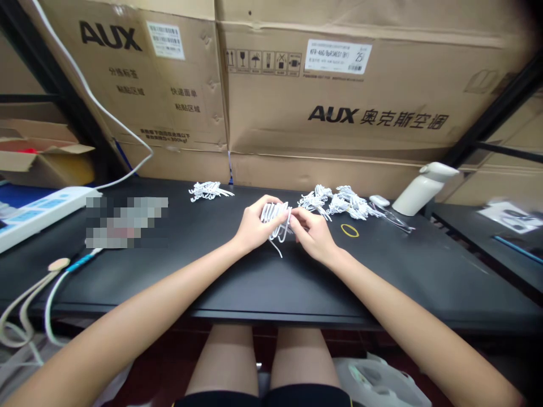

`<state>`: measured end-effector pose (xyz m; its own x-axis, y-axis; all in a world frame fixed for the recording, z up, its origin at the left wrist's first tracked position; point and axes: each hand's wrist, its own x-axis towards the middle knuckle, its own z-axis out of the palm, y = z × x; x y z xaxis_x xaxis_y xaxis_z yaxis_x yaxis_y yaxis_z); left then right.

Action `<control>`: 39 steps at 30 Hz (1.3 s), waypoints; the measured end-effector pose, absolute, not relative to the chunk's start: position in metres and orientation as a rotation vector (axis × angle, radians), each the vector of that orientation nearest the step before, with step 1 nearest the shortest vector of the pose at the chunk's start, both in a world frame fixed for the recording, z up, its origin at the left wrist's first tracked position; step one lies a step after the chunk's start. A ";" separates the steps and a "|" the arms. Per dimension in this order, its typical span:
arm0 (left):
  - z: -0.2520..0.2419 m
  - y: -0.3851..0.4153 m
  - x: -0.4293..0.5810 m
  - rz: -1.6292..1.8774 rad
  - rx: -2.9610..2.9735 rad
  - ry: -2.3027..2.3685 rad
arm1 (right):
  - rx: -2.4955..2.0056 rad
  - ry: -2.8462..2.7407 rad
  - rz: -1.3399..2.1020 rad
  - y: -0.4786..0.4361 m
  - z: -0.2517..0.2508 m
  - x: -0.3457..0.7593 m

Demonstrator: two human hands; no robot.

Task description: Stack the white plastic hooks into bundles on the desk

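held a bundle of bent white wires (275, 211) in the left hand (255, 222), with fingers curled closed around it, above the middle of the black table (254, 288). pinched its right end with the right hand (314, 234), with thumb and fingertips close together. had piles of similar wires (352, 203) beyond the right hand, near a yellow ring (345, 232), a smaller pile (207, 190) farther left, and a white bottle (418, 190) farther right, before cardboard boxes (339, 130).

A left AUX carton (161, 73) and a right AUX carton (369, 144) stand side by side behind the black table (271, 294). Left: white power strip (53, 210), open cardboard box (63, 164) beyond it. Right: white bottle (416, 193), small white case (379, 200) near it.
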<state>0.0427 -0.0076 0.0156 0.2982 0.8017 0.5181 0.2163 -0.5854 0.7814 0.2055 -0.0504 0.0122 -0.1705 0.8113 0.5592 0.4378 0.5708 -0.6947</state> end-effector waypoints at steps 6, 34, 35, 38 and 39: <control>0.015 -0.007 0.043 1.278 1.979 0.904 | -1.018 -1.803 0.477 -0.051 0.012 0.206; 0.018 -0.009 0.042 1.253 2.003 0.895 | -1.015 -1.829 0.489 -0.051 0.012 0.207; 0.018 -0.009 0.042 1.253 2.002 0.896 | -1.016 -1.830 0.492 -0.051 0.012 0.207; 0.018 -0.009 0.042 1.252 1.998 0.900 | -1.021 -1.825 0.499 -0.050 0.012 0.207; 0.018 -0.009 0.042 1.251 1.998 0.902 | -1.020 -1.825 0.502 -0.051 0.012 0.207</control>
<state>0.0421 -0.0092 0.0182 0.3221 0.8004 0.5056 0.2264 -0.5837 0.7798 0.2070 -0.0505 0.0122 -0.1988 0.8185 0.5391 0.4278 0.5673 -0.7036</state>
